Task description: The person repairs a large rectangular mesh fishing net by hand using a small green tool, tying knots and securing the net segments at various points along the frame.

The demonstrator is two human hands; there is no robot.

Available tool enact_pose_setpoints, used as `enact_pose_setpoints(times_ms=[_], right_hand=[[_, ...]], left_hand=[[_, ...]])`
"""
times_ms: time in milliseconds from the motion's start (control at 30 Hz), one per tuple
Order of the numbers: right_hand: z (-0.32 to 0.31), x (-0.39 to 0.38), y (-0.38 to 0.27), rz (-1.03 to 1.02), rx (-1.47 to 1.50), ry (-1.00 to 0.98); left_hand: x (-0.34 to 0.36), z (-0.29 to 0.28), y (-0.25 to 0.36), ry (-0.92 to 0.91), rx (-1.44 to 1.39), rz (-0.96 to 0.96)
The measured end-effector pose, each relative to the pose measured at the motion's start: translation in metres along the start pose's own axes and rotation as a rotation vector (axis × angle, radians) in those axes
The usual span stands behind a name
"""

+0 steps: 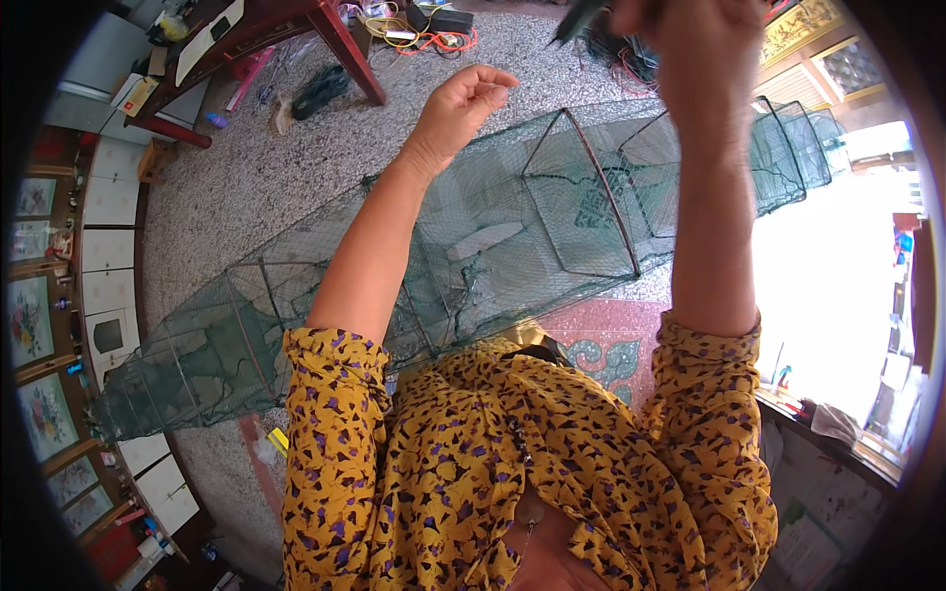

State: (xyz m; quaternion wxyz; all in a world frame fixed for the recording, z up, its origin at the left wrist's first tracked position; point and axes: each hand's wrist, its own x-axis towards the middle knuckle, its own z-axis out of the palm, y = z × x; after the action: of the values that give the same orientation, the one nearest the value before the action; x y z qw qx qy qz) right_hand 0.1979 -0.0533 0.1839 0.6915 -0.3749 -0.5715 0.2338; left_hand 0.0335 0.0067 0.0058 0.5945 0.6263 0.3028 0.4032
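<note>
A long green mesh net trap (473, 212) with dark square frames stretches across my lap, from lower left to upper right. My left hand (465, 110) is raised at its upper edge, thumb and fingertips pinched together; whatever is between them is too fine to make out. High at the upper right, my right hand (705, 49) is partly cut off by the picture's edge and a little blurred. It grips a dark green, pointed tool (583, 20), whose tip points down and left. Part of the tool lies outside the picture.
A dark red wooden table (345, 49) stands at the upper left. Cords and a black box (440, 20) lie on the speckled floor (212, 202) beyond. Dark netting bundles (320, 91) lie near the table leg. White cabinets (108, 261) line the left; a bright doorway (828, 295) is at right.
</note>
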Motion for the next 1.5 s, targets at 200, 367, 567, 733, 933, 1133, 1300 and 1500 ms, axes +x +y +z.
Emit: enact_pose_setpoints(times_ms=[200,367,567,733,933,1133,1300,1500], right_hand=[[-0.055,0.027,0.015,-0.104,0.163,0.064],[-0.048,-0.007,0.022,0.205,-0.095,-0.064],[-0.039,-0.059,0.051,0.422,-0.897,-0.695],[-0.033,-0.087,0.081,0.281,-1.164,-0.787],[-0.024,-0.095,0.093,0.307,-1.303,-0.763],[-0.012,-0.094,0.1,0.282,-1.227,-0.675],[-0.007,-0.093,0.101,0.322,-1.223,-0.679],[0.004,-0.097,0.094,0.165,-1.101,-0.519]], left_hand=[[0.003,0.009,0.009,-0.279,0.153,-0.039],[0.012,-0.004,0.005,-0.113,0.078,-0.11],[0.028,-0.001,0.01,0.039,0.051,-0.273],[0.031,-0.009,0.003,0.065,-0.092,-0.334],[0.023,-0.003,-0.002,0.161,-0.202,-0.382],[0.019,-0.001,-0.008,0.073,-0.09,-0.47],[0.02,0.008,-0.014,0.055,-0.041,-0.489],[0.015,0.015,-0.011,0.143,0.027,-0.267]])
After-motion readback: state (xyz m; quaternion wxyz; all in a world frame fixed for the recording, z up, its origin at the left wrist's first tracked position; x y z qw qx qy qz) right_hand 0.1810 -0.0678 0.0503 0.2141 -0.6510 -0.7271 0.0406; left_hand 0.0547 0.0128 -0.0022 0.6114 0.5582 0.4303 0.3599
